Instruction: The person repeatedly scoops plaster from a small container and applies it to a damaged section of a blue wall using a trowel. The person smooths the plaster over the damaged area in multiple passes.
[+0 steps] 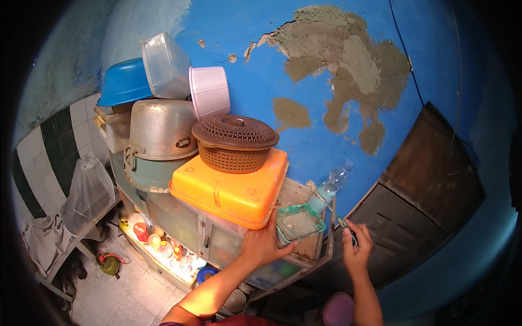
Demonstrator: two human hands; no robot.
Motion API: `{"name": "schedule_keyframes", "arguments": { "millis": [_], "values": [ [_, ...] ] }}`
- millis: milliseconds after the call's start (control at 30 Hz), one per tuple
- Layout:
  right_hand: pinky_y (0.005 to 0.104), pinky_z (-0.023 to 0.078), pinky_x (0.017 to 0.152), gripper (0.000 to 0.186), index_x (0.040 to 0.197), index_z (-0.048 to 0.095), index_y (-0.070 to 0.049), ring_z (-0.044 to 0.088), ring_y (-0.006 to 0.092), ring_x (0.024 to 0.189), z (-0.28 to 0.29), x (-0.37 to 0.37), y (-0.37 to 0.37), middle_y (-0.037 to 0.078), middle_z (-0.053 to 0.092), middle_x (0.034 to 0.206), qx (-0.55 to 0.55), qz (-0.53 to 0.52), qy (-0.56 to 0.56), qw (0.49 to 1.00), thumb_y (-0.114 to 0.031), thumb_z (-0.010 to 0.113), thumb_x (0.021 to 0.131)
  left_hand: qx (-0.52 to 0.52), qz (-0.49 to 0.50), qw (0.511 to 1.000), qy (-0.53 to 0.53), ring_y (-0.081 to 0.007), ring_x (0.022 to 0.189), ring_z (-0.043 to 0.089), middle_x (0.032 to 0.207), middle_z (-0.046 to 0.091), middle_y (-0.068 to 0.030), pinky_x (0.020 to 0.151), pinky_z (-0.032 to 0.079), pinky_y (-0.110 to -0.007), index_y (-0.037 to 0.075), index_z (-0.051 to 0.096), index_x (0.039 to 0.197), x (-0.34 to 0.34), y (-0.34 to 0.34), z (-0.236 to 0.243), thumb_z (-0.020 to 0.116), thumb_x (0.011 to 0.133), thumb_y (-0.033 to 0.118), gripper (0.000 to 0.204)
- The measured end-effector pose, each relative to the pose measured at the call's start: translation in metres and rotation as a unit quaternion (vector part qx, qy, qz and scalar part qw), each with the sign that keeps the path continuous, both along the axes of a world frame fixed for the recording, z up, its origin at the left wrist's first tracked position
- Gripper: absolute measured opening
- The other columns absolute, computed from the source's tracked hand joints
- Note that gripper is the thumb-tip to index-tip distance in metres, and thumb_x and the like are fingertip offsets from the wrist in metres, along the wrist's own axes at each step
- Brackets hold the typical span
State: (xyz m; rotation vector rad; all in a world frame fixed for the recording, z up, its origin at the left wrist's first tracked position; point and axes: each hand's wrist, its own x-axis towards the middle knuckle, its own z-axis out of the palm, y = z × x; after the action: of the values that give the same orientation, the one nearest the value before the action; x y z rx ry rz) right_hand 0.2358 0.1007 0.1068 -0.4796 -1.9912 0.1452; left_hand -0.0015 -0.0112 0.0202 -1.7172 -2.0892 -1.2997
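Observation:
My left hand (263, 245) rests at the front corner of the orange lidded box (234, 190), beside a small green basket (300, 224) with pale contents. Its thumb is stretched out below the basket, apart from the fingers; some fingertips are hidden against the box and basket. Right of the basket, my right hand (359, 247) is closed around a small, slim green and dark object (348, 229), whose kind I cannot make out. A clear plastic bottle (333, 187) leans by the wall just behind the basket.
A brown woven basket with lid (236, 142) stands on the orange box. Metal pots (163, 127) and plastic tubs (126, 81) are piled to the left. Below is a glass-doored cabinet (225, 239) with lit bottles beside it. A dark cupboard (402, 217) stands right.

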Motion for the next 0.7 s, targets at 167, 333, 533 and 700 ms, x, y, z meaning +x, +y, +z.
{"name": "schedule_keyframes", "arguments": {
  "millis": [167, 333, 533, 700],
  "values": [
    [0.0278, 0.048, 0.067, 0.020, 0.117, 0.075, 0.004, 0.060, 0.0130, 0.077, 0.030, -0.028, 0.014, 0.007, 0.064, 0.090, -0.005, 0.012, 0.032, 0.999, -0.004, 0.070, 0.100, 0.034, 0.022, 0.999, 0.036, -0.0443, 0.126, 0.065, 0.148, 0.055, -0.0319, 0.096, 0.058, -0.051, -0.008, 0.029, 0.160, -0.001, 0.001, -0.009, 0.070, 0.084, 0.076, 0.120],
    [0.0278, 0.049, 0.071, 0.022, 0.117, 0.076, 0.004, 0.060, 0.0109, 0.078, 0.076, -0.065, 0.052, 0.006, 0.066, 0.091, 0.001, 0.024, 0.047, 0.999, -0.013, 0.070, 0.104, 0.005, 0.007, 0.999, 0.032, -0.0461, 0.137, 0.057, 0.153, 0.049, -0.0346, 0.108, 0.052, -0.051, -0.013, 0.031, 0.157, -0.003, 0.004, -0.012, 0.070, 0.082, 0.080, 0.126],
    [0.0253, 0.044, 0.061, 0.034, 0.111, 0.077, 0.002, 0.055, 0.0077, 0.070, 0.163, -0.133, 0.100, 0.002, 0.065, 0.080, -0.147, 0.085, 0.085, 0.982, -0.031, 0.073, 0.103, 0.028, 0.009, 0.999, 0.041, -0.0447, 0.137, 0.058, 0.154, 0.048, -0.0341, 0.106, 0.053, -0.050, -0.012, 0.034, 0.157, -0.003, 0.001, -0.015, 0.069, 0.082, 0.082, 0.125],
    [0.0230, 0.036, 0.052, 0.032, 0.100, 0.075, -0.002, 0.051, 0.0046, 0.064, 0.242, -0.194, 0.130, 0.000, 0.063, 0.078, -0.230, 0.183, 0.064, 0.954, -0.034, 0.076, 0.101, 0.033, 0.010, 0.998, 0.043, -0.0420, 0.131, 0.064, 0.151, 0.053, -0.0324, 0.096, 0.059, -0.048, -0.010, 0.037, 0.158, -0.003, 0.001, -0.013, 0.068, 0.082, 0.083, 0.124]
  ]
}}
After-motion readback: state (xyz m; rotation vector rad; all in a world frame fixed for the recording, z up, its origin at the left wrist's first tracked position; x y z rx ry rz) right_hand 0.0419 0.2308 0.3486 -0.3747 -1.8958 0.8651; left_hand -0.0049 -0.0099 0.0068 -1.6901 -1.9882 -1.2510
